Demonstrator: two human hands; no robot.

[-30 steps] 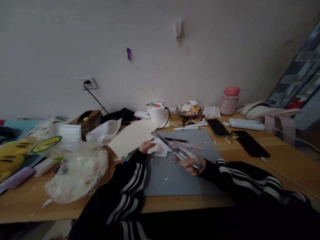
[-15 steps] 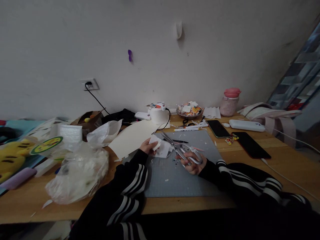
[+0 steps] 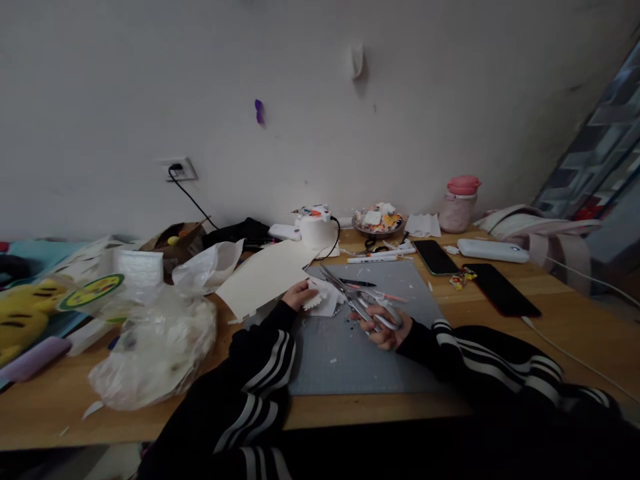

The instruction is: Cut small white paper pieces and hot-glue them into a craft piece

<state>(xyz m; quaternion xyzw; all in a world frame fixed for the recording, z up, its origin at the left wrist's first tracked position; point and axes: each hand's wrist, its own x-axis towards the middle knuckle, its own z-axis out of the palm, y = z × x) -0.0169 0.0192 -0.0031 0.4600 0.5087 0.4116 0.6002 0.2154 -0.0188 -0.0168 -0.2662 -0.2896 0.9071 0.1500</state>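
Note:
My right hand is closed round the handles of a pair of silver scissors. The blades point up and left, slightly parted, over the grey cutting mat. In my left hand is a small white piece of paper with a scalloped edge, pinched between thumb and fingers. Beneath and beside it lies a folded white sheet, just left of the blades. Behind the blades are a black pen and small scraps on the mat.
Cream card lies left of the mat, with a plastic bag further left. At the back stand a white pot-like device, a bowl of scraps and a pink bottle. Two phones, one dark, lie right.
The scalloped paper in my left hand has tilted and dropped slightly. The scissors have shifted a little to the left, with the blades closer together.

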